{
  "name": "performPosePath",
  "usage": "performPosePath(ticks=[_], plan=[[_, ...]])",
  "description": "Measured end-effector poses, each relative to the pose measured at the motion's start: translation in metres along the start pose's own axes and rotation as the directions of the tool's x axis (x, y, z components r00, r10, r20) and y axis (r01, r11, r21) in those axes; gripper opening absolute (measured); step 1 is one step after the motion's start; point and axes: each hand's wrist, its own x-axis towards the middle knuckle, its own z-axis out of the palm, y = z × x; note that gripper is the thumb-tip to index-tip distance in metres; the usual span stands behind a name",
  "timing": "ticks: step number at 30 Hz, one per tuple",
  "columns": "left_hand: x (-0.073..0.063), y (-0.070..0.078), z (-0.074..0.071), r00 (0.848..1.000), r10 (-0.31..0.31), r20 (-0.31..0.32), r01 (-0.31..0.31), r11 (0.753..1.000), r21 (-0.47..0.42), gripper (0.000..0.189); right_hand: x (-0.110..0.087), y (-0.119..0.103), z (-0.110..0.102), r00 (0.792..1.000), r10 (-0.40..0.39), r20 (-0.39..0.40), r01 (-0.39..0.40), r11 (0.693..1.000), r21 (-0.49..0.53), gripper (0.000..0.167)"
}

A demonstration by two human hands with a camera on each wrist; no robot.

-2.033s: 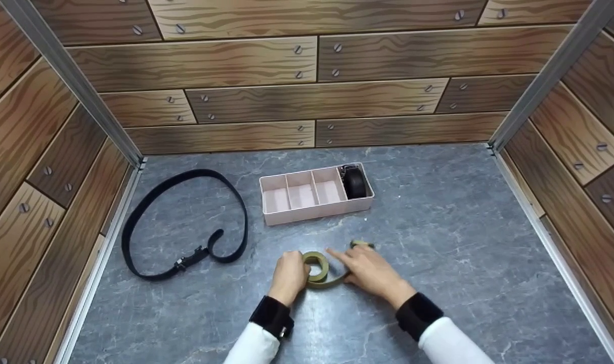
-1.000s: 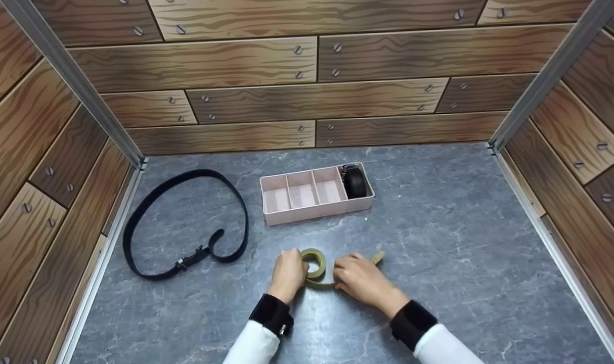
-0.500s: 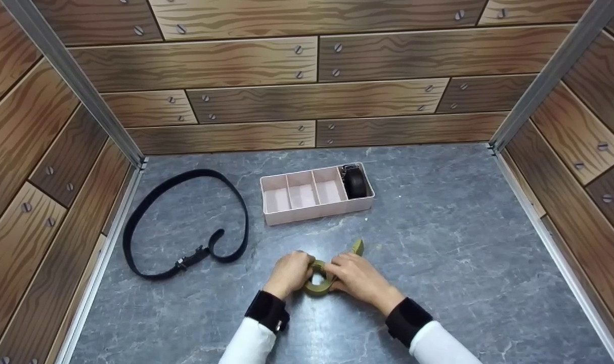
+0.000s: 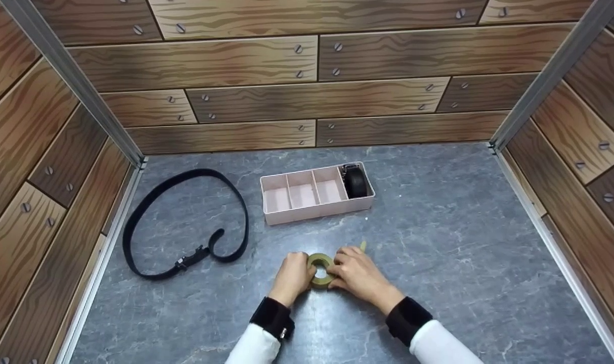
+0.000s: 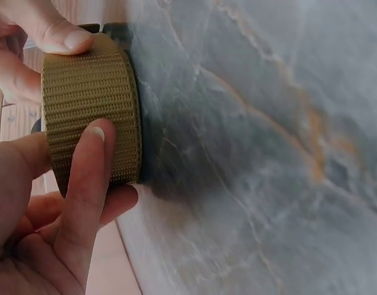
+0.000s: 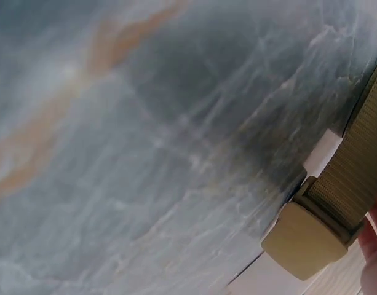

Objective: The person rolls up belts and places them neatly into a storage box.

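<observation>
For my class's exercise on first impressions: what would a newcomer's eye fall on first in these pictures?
Probably the olive rolled belt, held between the left hand and right hand. Next, the black belt lying in a wide loop at left, and the pale pink tray beyond the hands, a black coil in its rightmost compartment.

Bright, mostly even, head cam.
Glares off gray surface (image 4: 323, 323), btm ctr; casts soft shadows; blurs some, R wrist cam.
</observation>
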Motion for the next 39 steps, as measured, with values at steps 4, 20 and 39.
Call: performPosePath(ticks=[4, 20, 39], plan=[[0.001, 0.001, -0.001, 1.0, 0.009, -0.01, -0.009, 1.0, 0.015, 0.019, -0.001, 0.002, -0.003, 0.999, 0.052, -0.005, -0.052, 0.999, -0.017, 0.046], [0.002, 0.003, 0.004, 0.999, -0.015, -0.046, 0.017, 0.999, 0.043, 0.026, -0.006, -0.01, -0.003, 0.719, 0.695, 0.016, -0.671, 0.688, 0.276, 0.043], [0.001, 0.006, 0.008, 0.996, -0.009, -0.089, 0.011, 1.0, 0.013, 0.022, -0.007, -0.014, -0.002, 0.699, 0.598, 0.393, -0.668, 0.348, 0.657, 0.043]])
